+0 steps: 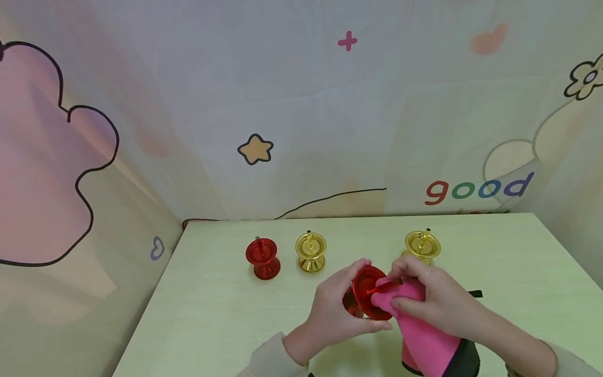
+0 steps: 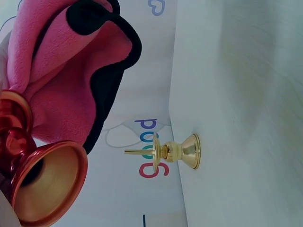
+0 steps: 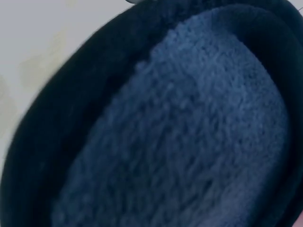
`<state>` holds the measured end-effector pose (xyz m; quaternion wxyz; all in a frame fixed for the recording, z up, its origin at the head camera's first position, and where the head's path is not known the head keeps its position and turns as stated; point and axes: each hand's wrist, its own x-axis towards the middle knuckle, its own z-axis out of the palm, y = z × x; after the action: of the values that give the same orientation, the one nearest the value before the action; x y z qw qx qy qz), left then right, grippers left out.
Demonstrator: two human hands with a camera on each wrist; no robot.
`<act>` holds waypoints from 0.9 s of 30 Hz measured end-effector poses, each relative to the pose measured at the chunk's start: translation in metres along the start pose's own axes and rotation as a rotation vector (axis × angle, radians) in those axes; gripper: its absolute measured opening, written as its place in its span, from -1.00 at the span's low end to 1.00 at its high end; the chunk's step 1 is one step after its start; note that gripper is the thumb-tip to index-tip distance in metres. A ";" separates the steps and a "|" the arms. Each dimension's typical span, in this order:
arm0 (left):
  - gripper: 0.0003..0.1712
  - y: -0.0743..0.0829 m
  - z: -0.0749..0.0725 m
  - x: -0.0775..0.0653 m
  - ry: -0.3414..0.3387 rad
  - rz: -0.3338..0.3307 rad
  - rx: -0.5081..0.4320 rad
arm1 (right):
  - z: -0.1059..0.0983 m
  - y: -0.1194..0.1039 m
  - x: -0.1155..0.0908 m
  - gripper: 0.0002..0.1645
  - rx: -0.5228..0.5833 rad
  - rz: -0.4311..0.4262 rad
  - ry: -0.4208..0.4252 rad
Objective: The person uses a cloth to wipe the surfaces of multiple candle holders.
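My left hand (image 1: 333, 305) grips a red metal candle holder (image 1: 364, 293), tilted with its dish and central spike facing right. My right hand (image 1: 435, 298) pinches a pink cloth with black edging (image 1: 426, 335) against the dish, beside the spike. In the left wrist view the hollow flared base of the red holder (image 2: 49, 184) faces the camera, and the pink cloth (image 2: 66, 71) bunches above it. Dark fuzzy fabric with a black border (image 3: 170, 127) fills most of the right wrist view, hiding the right hand's fingers there.
On the pale table (image 1: 198, 324) stand a second red holder (image 1: 264, 259) and a gold holder (image 1: 311, 251) at the back left. Another gold holder (image 1: 423, 245) stands behind my right hand. A printed fabric backdrop (image 1: 301, 104) rises behind the table.
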<state>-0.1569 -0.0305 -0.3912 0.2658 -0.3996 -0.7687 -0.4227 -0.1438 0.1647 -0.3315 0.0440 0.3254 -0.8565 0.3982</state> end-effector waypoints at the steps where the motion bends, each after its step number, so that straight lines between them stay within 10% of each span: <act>1: 0.08 0.000 -0.001 0.001 -0.009 0.025 0.003 | -0.001 0.000 0.000 -0.60 0.005 -0.010 -0.016; 11: 0.20 0.002 -0.014 0.006 -0.184 0.022 -0.190 | -0.010 0.005 0.004 -0.59 0.024 -0.150 -0.031; 21: 0.29 0.004 -0.014 0.006 -0.070 0.108 -0.170 | -0.008 0.009 0.002 -0.66 0.165 0.228 -0.122; 27: 0.31 0.006 -0.018 0.008 -0.177 0.050 -0.204 | -0.011 0.007 0.002 -0.73 0.160 0.199 -0.160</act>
<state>-0.1549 -0.0406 -0.3739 0.1654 -0.4795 -0.7319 -0.4551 -0.1514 0.1753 -0.3281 -0.0903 0.2722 -0.8508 0.4404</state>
